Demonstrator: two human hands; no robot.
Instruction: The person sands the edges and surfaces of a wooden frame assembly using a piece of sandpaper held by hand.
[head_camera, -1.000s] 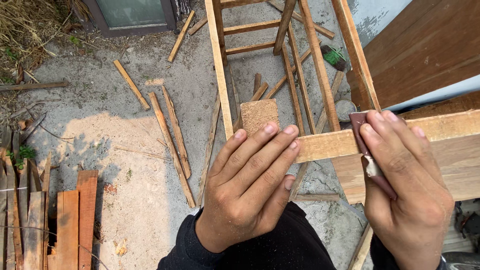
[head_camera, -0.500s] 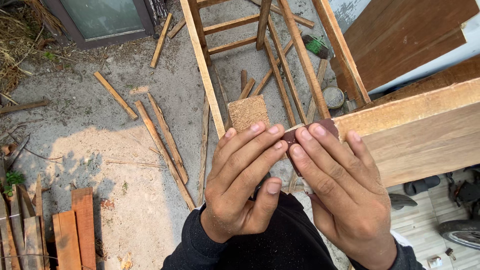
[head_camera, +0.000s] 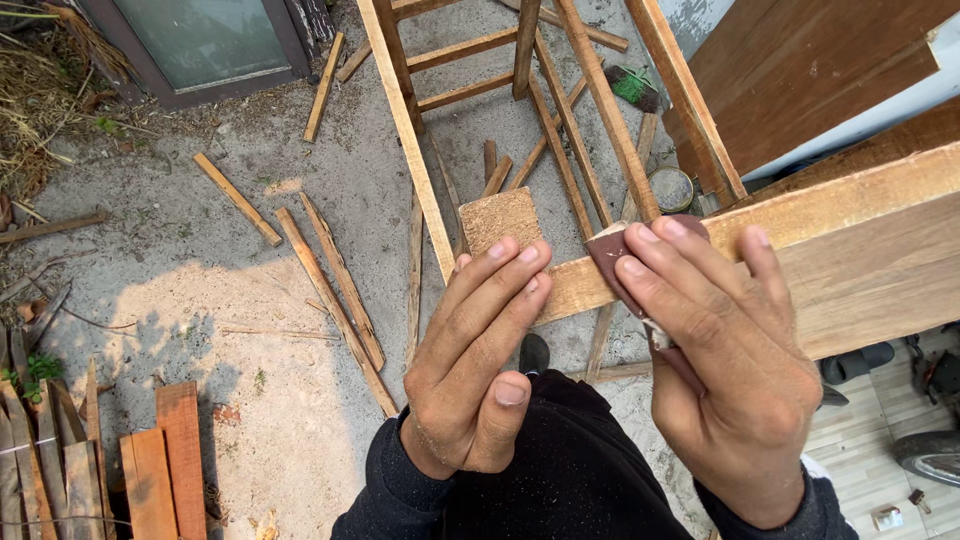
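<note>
1. The right hand (head_camera: 725, 360) presses a reddish-brown sheet of sandpaper (head_camera: 612, 258) flat on the top edge of the wooden board (head_camera: 850, 260), fingers laid together over the sheet, thumb hidden. The sheet sits near the board's end.
2. The left hand (head_camera: 478, 365) steadies that end, fingers extended and close together on it, thumb curled under, nothing pinched.
3. To sand well, I judge the pressure should stay even across the fingers and the strokes run along the grain; the left fingertips lie just beside the sandpaper and could be scraped.
4. A rough square block (head_camera: 500, 218) shows just beyond the board's end, touching the left fingertips.
5. Below the board, loose wooden slats (head_camera: 335, 300) lie on the concrete ground (head_camera: 180, 250).
6. Beyond the board stands a ladder-like wooden frame (head_camera: 480, 60); farther left, a glass-panelled door (head_camera: 200, 40).
</note>
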